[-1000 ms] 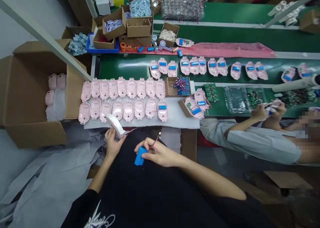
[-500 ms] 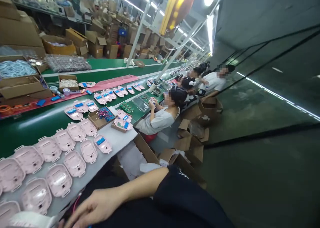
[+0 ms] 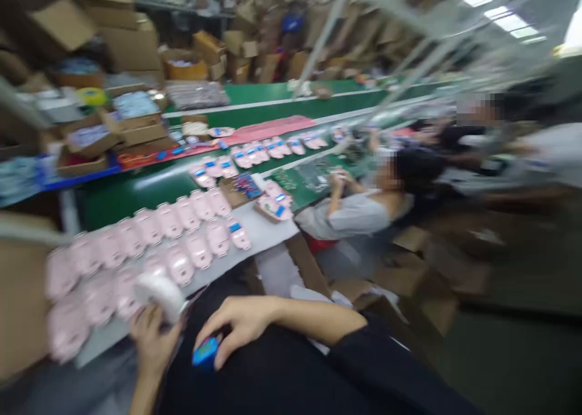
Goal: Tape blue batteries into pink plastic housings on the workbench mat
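Observation:
My left hand [image 3: 152, 342] is closed on a white ring-shaped roll [image 3: 161, 293], which looks like a roll of tape; motion blurs its edges. The roll is tilted in front of the nearer row of pink plastic shells [image 3: 199, 248]. To its right, my right hand [image 3: 240, 327] grips a blue battery pack [image 3: 205, 353] between thumb and fingers, low over my dark clothing. Part of the pack is hidden by the fingers. One pink shell [image 3: 239, 234] at the row's right end has a blue pack in it.
A cardboard tray [image 3: 231, 192] of blue packs with wires stands beyond the shells on the white work surface [image 3: 268, 239]. Behind runs a green conveyor [image 3: 154, 187]. A co-worker [image 3: 364, 212] sits to the right, near open cardboard boxes [image 3: 404, 269]. A carton [image 3: 22, 300] stands at the left.
My view has swung left and levelled. My left hand with the white roll has come into fuller view, and the blue pack in my right hand now shows clearly.

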Demonstrator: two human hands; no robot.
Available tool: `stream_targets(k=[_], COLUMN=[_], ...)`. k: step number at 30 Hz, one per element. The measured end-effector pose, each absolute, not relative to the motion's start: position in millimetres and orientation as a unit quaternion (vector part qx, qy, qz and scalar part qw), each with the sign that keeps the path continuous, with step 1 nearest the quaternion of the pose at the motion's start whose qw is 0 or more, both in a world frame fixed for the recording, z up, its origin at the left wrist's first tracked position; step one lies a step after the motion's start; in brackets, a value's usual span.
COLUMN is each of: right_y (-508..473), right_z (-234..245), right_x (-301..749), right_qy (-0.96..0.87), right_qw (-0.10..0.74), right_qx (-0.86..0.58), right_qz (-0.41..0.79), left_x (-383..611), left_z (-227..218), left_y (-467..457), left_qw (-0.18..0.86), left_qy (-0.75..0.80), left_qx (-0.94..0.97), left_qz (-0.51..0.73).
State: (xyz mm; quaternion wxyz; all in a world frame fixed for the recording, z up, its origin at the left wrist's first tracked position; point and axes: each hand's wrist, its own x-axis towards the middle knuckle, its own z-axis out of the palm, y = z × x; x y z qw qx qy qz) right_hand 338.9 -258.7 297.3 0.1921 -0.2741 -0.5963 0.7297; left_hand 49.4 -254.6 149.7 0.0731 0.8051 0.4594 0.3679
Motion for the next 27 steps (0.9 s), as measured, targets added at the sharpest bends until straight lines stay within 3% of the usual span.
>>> stream_targets(k=[3,6,14,22,27], right_y=[-248,-233,-202,-181,-214], right_z=[298,300,313,294,248], right_x=[362,374,367,356,311], right_qy=[-0.515,-0.446,-0.557,-0.545,-0.262], right_qw=[0.313,0.375,0.373,0.3,0.522], right_qx=[-0.323,-0.358,-0.487,-0.451,-0.483], right_qz=[0.73,0.73,0.561,0.639,0.653], left_x=[59,64,68,68,74], left_z=[185,210,232,242,243], left_y=[-254,-257,-268,-259,-262], left_qw=[0.025,0.033,0.003,-0.041,-0.066], left_qy=[0.479,0.492,0.472,0.404,0.484], left_qx=[0.823,0.829,0.855,0.894,0.851], left_qz=[0.304,0.266,0.214,0.187,0.193])
